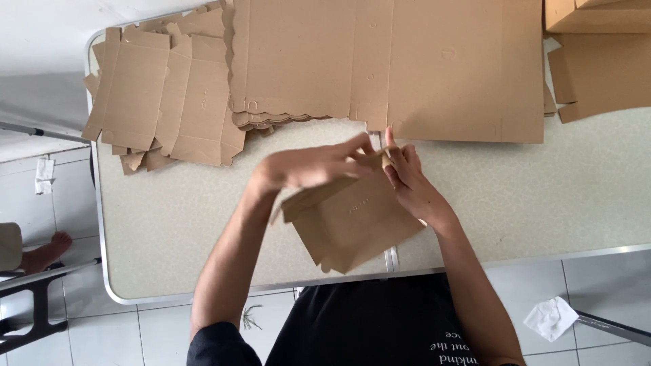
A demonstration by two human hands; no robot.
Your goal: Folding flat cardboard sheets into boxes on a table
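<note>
I hold a brown die-cut cardboard blank [352,224], partly folded, above the near edge of the speckled table [176,224]. My left hand [308,166] lies over its upper left flap, fingers pinching the top corner. My right hand [410,179] grips the same top corner from the right, and the fingertips of both hands meet there. The blank is tilted, its lower corner hanging past the table's edge.
A large stack of flat cardboard sheets [407,61] covers the far middle of the table. A smaller pile of flat blanks [169,95] lies at the far left, more cardboard [597,68] at the far right. Crumpled tissue [553,317] and another person's foot [47,252] are on the tiled floor.
</note>
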